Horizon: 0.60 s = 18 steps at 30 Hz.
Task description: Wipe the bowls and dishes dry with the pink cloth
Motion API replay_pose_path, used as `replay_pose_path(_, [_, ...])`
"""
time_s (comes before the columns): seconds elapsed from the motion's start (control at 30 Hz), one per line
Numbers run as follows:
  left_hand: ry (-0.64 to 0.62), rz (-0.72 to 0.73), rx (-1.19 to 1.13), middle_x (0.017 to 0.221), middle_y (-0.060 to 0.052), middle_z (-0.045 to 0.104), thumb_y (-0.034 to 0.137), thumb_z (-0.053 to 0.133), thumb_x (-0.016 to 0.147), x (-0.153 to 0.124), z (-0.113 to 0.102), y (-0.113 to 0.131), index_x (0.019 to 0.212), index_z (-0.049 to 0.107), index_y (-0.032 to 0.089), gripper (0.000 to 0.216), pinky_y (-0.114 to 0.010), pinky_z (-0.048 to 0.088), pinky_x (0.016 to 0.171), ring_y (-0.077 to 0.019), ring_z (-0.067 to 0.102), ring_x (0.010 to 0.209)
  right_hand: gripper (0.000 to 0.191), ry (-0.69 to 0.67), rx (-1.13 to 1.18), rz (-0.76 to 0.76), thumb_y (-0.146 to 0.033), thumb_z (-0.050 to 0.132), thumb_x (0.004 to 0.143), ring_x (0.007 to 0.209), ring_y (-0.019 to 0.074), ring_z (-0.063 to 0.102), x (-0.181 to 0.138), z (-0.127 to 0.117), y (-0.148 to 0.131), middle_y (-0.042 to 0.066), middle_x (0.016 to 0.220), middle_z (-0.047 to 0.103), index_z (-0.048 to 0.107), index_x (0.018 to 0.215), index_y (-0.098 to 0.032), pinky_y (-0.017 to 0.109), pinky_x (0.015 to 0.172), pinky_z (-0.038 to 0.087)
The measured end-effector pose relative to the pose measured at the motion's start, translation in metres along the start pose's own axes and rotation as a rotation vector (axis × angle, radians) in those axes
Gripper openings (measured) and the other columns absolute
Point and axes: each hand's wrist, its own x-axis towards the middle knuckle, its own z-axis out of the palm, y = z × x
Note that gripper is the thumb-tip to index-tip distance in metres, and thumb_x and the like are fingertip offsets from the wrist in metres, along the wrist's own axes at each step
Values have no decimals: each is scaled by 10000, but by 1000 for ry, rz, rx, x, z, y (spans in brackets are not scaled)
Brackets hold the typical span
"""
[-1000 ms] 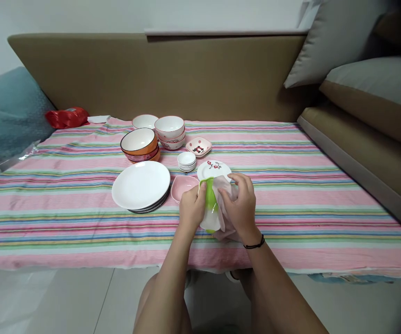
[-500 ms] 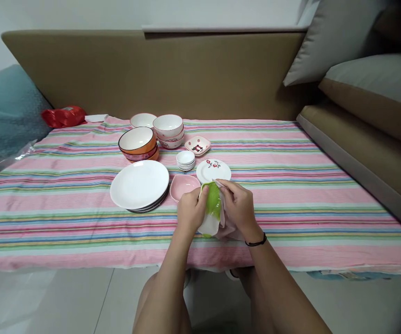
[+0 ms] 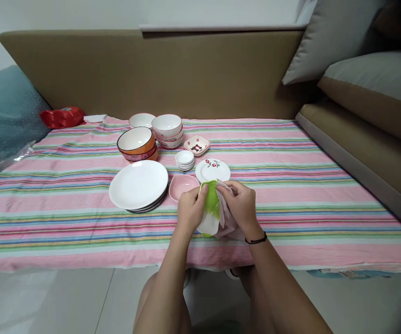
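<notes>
Broadly, a brown sofa back (image 3: 158,69) runs along the far side, with grey and tan cushions (image 3: 353,55) piled at the right and a teal blanket (image 3: 2,111) at the left. In front of it lies a striped cloth (image 3: 308,185) in pink, green and blue, spread flat and carrying all the crockery. A red bag (image 3: 61,116) sits at its far left corner.

Largest of the dishes is a stack of white plates (image 3: 138,184), left of centre. Behind it stand stacked orange bowls (image 3: 136,144), and further back a stack of white bowls (image 3: 167,129) with another white bowl (image 3: 142,120) just beside them. A flowered saucer (image 3: 213,170) lies near the middle, a pink dish (image 3: 182,185) between it and the plates, a small square pink dish (image 3: 196,144) behind, and a little stack of white sauce dishes (image 3: 185,159) between those.

Nearest the viewer, above the cloth's front edge, the left hand (image 3: 190,211) is closed around a green and white dish (image 3: 211,208), held tilted on edge. The right hand (image 3: 242,208), with a black band at the wrist, grips a pale pink rag (image 3: 225,218) pressed against that dish.
</notes>
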Motion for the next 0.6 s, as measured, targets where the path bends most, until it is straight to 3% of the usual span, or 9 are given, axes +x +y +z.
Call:
replay_pose_path(0.1, [32,0,10,548,6,375,575,349,927,-2,1,1,571,339,184,528,-298,194,549,-126,320,550,381,-1,-67,9,-422,612,833,509,100,425,0,0,-1,-27,489,494,617,566,-150,234,522,315])
replay_pose_path(0.27, [221,7,34,539,10,376,534,362,938,-5,10,5,580,342,186,500,-298,195,546,-124,330,533,315,29,-16,71,-396,517,875,562,112,431,-4,7,-4,-17,583,534,650,727,-152,237,545,318])
replay_pose_path(0.43, [393,-24,-41,518,16,350,519,352,950,-1,16,3,573,318,192,500,-297,190,520,-118,317,508,358,19,43,147,-382,603,793,539,94,326,-8,15,-3,-54,527,344,440,544,-184,236,511,255])
replay_pose_path(0.5, [411,5,-38,510,20,338,512,368,946,2,14,2,563,304,191,504,-298,184,516,-113,310,505,442,10,11,131,-391,605,794,530,88,273,-8,15,-1,-61,513,249,335,504,-195,244,504,217])
replay_pose_path(0.6, [338,86,3,495,26,320,476,408,930,7,10,1,546,292,187,495,-300,179,516,-103,294,491,440,31,15,107,-401,590,811,527,86,282,-5,13,0,-60,508,266,348,508,-193,244,508,227])
